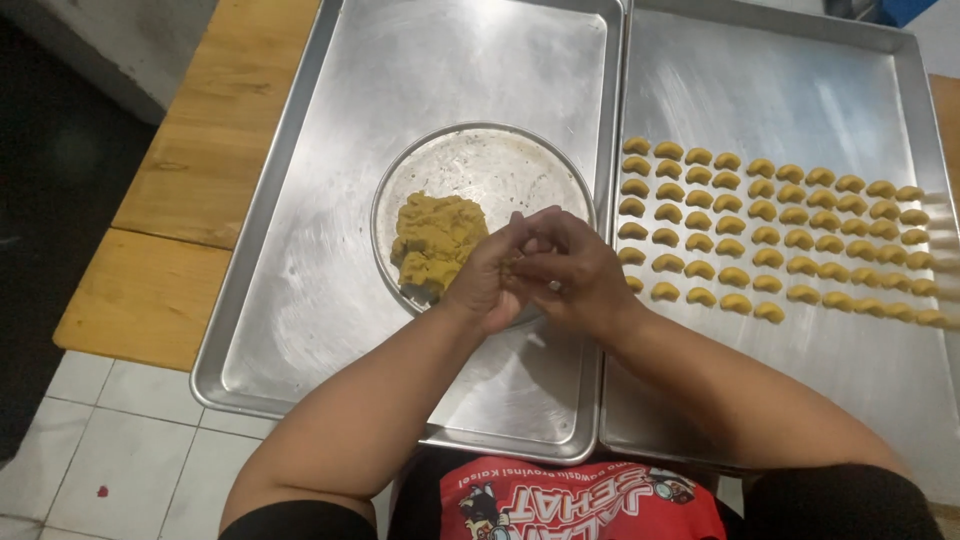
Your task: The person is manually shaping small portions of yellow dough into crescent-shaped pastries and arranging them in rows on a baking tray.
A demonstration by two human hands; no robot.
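Black short sleeves, red printed apron, ring on right hand point(575, 280).

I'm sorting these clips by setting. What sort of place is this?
Probably a home or small baking workspace: two metal baking trays on a wooden table, a lump of yellow dough and rows of shaped crescent pieces.

A small yellow bit of dough point(513, 262) is pinched between both hands, just beside the lumpy dough heap point(436, 240).

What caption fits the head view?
Both hands, left hand and right hand, pinch dough above a round plate, beside rows of crescents.
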